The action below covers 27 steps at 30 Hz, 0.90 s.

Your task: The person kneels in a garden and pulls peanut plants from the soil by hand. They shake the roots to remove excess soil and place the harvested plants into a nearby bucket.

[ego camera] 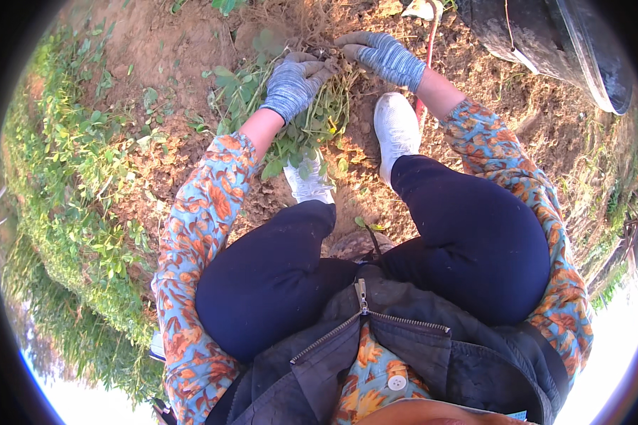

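A bunch of uprooted leafy plants (329, 109) lies on the soil before me, its tangled roots (311, 24) pointing away from me and its leaves hanging over one of my white shoes (308, 180). My left hand (295, 85), in a grey-blue knit glove, rests on the stems near the root end, fingers curled around part of the bunch. At the right of the roots is my right hand (385, 56), gloved alike, with its fingers bent towards them. Whether its fingertips touch the roots cannot be told. Small clumps hang among the roots, too blurred to name.
A large black plastic tub (542, 48) lies at the upper right. A red-handled tool (431, 42) rests on the soil behind my right wrist. Green plants (80, 175) grow along the left. My other white shoe (396, 127) stands on the crumbly brown soil (510, 79).
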Motion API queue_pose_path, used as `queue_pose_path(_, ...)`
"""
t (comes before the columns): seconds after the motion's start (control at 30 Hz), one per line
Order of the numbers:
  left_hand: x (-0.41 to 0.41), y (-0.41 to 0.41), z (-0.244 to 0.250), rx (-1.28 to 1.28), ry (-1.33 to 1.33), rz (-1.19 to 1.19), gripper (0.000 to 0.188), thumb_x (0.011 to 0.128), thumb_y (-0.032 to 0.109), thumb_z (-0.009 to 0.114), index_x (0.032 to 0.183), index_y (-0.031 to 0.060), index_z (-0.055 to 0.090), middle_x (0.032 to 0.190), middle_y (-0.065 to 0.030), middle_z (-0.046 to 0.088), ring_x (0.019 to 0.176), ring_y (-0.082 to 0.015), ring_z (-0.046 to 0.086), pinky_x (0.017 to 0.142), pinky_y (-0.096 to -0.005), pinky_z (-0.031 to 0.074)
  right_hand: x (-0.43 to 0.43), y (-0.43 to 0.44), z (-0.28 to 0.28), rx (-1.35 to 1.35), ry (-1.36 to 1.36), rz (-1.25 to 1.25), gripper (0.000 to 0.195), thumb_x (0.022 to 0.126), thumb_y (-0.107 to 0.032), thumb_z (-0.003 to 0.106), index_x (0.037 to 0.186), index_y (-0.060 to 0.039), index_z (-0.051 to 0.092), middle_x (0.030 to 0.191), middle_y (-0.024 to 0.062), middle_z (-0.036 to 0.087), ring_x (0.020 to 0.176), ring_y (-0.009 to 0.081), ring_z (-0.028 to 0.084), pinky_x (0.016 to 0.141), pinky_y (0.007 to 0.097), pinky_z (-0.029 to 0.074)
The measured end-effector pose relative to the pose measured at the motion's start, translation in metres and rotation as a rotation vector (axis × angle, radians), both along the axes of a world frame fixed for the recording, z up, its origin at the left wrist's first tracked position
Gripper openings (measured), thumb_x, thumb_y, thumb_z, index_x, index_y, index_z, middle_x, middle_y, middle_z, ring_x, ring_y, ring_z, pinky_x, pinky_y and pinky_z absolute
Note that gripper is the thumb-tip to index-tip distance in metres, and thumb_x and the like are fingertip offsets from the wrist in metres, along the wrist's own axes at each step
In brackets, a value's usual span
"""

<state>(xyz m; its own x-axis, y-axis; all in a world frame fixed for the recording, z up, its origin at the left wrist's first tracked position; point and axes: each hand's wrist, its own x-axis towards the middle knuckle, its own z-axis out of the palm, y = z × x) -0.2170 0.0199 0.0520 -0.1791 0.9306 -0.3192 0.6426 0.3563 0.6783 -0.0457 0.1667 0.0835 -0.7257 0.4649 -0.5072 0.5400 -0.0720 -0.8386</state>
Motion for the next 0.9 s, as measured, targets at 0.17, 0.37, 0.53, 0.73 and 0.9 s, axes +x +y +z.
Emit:
queue_pose_path(0.17, 0.003, -0.003, -0.002, 0.145, 0.053, -0.066, 0.025, 0.083, 0.015, 0.073, 0.106, 0.0042, 0.071, 0.113, -0.0112, 0.06, 0.094, -0.023, 0.064, 0.085, -0.0327, 0.054, 0.023, 0.027, -0.014, 0.349, -0.002, -0.008, 0.024, 0.094, -0.023, 0.058, 0.112, -0.0098, 0.069, 0.098, 0.0104, 0.07, 0.086, 0.0165, 0.064, 0.082, 0.0326, 0.052)
queue_pose_path(0.37, 0.008, -0.01, -0.003, 0.256, 0.15, -0.109, 0.021, 0.079, 0.017, 0.077, 0.1, 0.0158, 0.076, 0.118, -0.0098, 0.061, 0.107, -0.0264, 0.057, 0.088, -0.0341, 0.052, -0.006, -0.007, -0.018, 0.849, -0.212, 0.43, 0.029, 0.094, -0.022, 0.057, 0.122, -0.0168, 0.061, 0.103, 0.0125, 0.064, 0.089, 0.029, 0.066, 0.079, 0.0379, 0.054)
queue_pose_path(0.53, 0.015, -0.02, -0.016, 0.183, -0.055, 0.035, 0.044, 0.07, 0.013, 0.082, 0.112, 0.0168, 0.068, 0.132, -0.0129, 0.047, 0.114, -0.0295, 0.052, 0.092, -0.0367, 0.051, -0.023, 0.001, -0.018, 0.96, -0.191, 0.703, 0.037, 0.089, -0.015, 0.057, 0.126, -0.0188, 0.057, 0.111, 0.0152, 0.059, 0.097, 0.0328, 0.065, 0.077, 0.0416, 0.054)
queue_pose_path(0.73, 0.021, -0.006, 0.005, -0.163, -0.712, 0.49, 0.079, 0.068, -0.01, 0.077, 0.139, 0.0057, 0.045, 0.143, -0.0157, 0.02, 0.118, -0.0273, 0.05, 0.084, -0.0345, 0.059, -0.016, 0.004, -0.036, 0.67, -0.075, 0.466, 0.029, 0.09, -0.017, 0.061, 0.118, -0.0122, 0.062, 0.103, 0.0115, 0.066, 0.091, 0.0279, 0.066, 0.077, 0.0371, 0.055)
queue_pose_path(0.9, 0.007, -0.017, -0.016, -0.08, -0.738, 0.404, 0.08, 0.068, -0.013, 0.074, 0.14, 0.005, 0.044, 0.143, -0.0161, 0.019, 0.119, -0.029, 0.05, 0.084, -0.0349, 0.059, -0.008, 0.011, -0.036, 0.006, 0.019, 0.146, 0.027, 0.094, -0.028, 0.062, 0.108, -0.0045, 0.063, 0.08, 0.0021, 0.062, 0.076, 0.0109, 0.057, 0.071, 0.0297, 0.049)
